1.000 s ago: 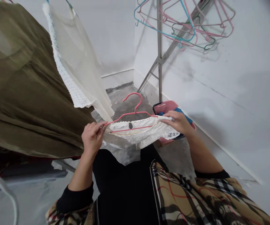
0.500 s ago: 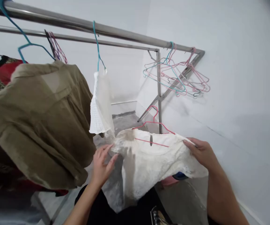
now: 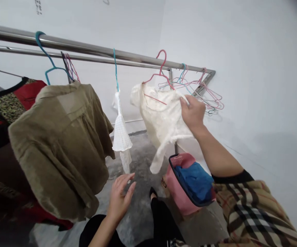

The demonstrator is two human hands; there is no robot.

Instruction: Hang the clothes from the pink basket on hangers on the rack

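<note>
A cream-white blouse [image 3: 161, 113] is on a red-pink hanger [image 3: 160, 74], raised to the height of the metal rail [image 3: 135, 56]. The hanger's hook overlaps the rail; whether it rests on it I cannot tell. My right hand [image 3: 194, 111] pinches the blouse at its right shoulder. Low down and apart from the blouse, my left hand [image 3: 122, 195] has its fingers spread and holds nothing. Above that hand a small white ribbed garment [image 3: 122, 133] hangs from a blue hanger [image 3: 115, 70].
To the left an olive shirt [image 3: 60, 147] hangs on a teal hanger [image 3: 50, 61], beside a red patterned garment [image 3: 33, 92]. Several bare hangers [image 3: 212, 92] hang at the rail's far end. On the floor stands a pink basket [image 3: 179, 188] with blue cloth [image 3: 196, 180] inside.
My right hand has lifted the blouse and hanger from low in front of me up to the rail. My left hand has let go of the blouse's other shoulder and moved down slightly.
</note>
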